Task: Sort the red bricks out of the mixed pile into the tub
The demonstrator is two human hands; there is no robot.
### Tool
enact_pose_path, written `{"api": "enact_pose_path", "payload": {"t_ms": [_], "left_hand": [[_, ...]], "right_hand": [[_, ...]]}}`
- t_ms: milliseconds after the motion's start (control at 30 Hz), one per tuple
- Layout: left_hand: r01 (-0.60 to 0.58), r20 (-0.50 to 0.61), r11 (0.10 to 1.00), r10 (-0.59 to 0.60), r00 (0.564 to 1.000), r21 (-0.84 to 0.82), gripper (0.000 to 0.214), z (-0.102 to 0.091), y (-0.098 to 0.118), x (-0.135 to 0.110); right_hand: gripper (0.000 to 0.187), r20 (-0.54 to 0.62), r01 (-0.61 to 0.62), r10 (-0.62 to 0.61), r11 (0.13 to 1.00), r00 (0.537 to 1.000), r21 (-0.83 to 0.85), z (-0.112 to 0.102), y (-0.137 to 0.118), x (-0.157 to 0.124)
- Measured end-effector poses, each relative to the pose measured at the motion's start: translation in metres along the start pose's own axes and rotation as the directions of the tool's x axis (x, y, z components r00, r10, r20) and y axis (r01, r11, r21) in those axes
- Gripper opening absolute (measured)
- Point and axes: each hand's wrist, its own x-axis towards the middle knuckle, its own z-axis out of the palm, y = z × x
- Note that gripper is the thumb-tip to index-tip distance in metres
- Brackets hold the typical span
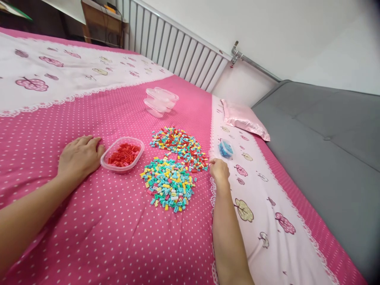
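Observation:
My left hand (78, 156) lies flat on the pink dotted bedspread (113, 233), fingers spread, fingertips touching a clear tub of red pieces (122, 154). Two heaps of small plastic pieces sit to its right: a far heap of mixed colours with red (178, 143) and a near heap of teal, yellow and pink (169, 183). My right hand (219, 171) rests at the right edge of the far heap, fingers curled together in a pinch; what they hold is hidden. A small tub of blue pieces (226, 149) stands just beyond that hand.
A stack of empty clear tubs (160, 101) sits farther back on the bed. A pink satin pillow (245, 118) lies at the right. A grey sofa (326, 150) borders the bed's right side. A white radiator (178, 51) lines the wall behind.

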Motion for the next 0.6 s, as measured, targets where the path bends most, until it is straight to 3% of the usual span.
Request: {"api": "enact_pose_path", "payload": {"t_ms": [267, 600], "left_hand": [[0.023, 0.033, 0.998, -0.025, 0.999, 0.053, 0.055, -0.003, 0.002, 0.0], [0.023, 0.021, 0.998, -0.025, 0.999, 0.067, 0.055, -0.004, 0.003, -0.001]], "right_hand": [[0.033, 0.055, 0.102, -0.109, 0.987, 0.992, 0.121, 0.025, 0.007, 0.006], [0.025, 0.035, 0.031, -0.039, 0.978, 0.999, 0.208, 0.034, 0.01, 0.01]]}}
